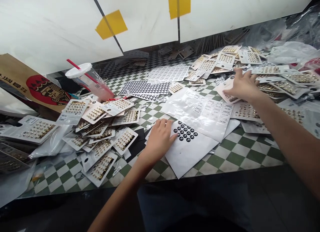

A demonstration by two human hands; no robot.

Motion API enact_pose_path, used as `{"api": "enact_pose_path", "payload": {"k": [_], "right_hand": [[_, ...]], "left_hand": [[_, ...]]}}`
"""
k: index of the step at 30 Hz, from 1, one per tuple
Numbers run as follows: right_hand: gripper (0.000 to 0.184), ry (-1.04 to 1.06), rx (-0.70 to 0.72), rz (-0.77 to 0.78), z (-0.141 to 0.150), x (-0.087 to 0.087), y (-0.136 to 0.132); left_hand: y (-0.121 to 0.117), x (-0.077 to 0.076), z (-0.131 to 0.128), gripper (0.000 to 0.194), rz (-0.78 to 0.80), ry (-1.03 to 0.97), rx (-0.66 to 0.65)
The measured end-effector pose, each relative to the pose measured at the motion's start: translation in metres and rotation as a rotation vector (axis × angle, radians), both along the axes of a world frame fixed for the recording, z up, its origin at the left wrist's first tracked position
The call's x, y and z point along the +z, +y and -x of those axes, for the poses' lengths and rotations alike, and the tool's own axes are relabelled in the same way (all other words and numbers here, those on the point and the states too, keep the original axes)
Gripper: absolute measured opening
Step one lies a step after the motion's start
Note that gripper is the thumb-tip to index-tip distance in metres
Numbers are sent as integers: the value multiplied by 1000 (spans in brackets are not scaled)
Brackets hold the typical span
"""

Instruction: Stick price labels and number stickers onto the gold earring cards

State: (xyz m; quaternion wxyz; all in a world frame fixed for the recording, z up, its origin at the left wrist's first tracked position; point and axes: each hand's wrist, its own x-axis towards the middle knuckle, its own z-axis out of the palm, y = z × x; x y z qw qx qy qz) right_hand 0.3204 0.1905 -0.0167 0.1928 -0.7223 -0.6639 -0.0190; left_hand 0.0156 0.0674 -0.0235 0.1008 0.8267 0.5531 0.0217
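Observation:
My left hand (160,138) rests on a white sticker sheet (190,148) with a cluster of black round stickers (185,132), fingers curled with the tips at the stickers' left edge. My right hand (242,85) reaches far right, fingers spread flat over white cards of gold earring studs (246,110). A clear-covered sheet of price labels (200,108) lies between the two hands. Neither hand is lifting anything.
A green-and-white checkered table (240,152) is strewn with earring cards, a pile at left (100,135) and another at back right (225,60). A plastic cup with red straw (90,79) stands at left by a brown paper bag (32,82). Plastic bags (290,52) lie at right.

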Motion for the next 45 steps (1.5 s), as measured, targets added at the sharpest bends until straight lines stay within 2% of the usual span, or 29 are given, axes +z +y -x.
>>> {"api": "enact_pose_path", "payload": {"k": [3,6,8,9,11,12,13,14,17,19,21,22,24,30,35,36,38,40,42,44,45], "right_hand": [[74,222,-139,-93,3,22,-11],[64,358,-62,-337,6,43,-40],[57,594,33,-378,11,47,-67],[50,741,80,-316,16,45,-80],[43,961,144,18,27,32,-102],[42,1007,137,147,33,22,-110],[43,1004,149,240,38,11,-116],[44,927,147,266,44,1,-120],[48,507,153,34,60,-22,-126],[38,326,305,-86,75,-27,-130],[23,281,549,-65,92,-25,-135],[18,272,643,-37,102,-24,-138],[13,255,732,-12,118,-21,-141],[3,152,734,-65,136,-23,-138],[14,234,682,-161,133,-25,-133],[15,250,649,-198,132,-24,-133],[16,233,571,-300,130,-21,-137],[17,142,549,-416,129,-19,-146],[16,27,627,-496,129,-19,-156],[13,-54,762,-498,128,-21,-164],[12,-63,824,-466,126,-22,-166]], "left_hand": [[1,0,-1,42,15,17,1],[5,1,-3,35,18,-20,2],[8,4,-5,26,42,-80,20],[9,6,-5,21,66,-124,34],[10,11,-4,16,149,-242,67],[10,14,-2,17,207,-309,80],[8,17,1,20,270,-376,87],[6,19,4,26,330,-438,88],[-2,19,13,47,483,-619,87],[-8,15,16,55,565,-751,103],[-12,10,16,57,601,-837,123],[-14,8,15,57,581,-849,128],[-15,5,12,55,501,-830,134],[-17,4,8,51,369,-773,118],[-19,-1,9,51,306,-713,80],[-21,-2,8,52,243,-687,91],[-25,-2,6,47,16,-624,156],[-31,0,1,31,-121,-612,187],[-35,3,-6,13,4,-697,134],[-37,4,-12,12,163,-808,96],[-36,3,-14,10,179,-849,110]]}}
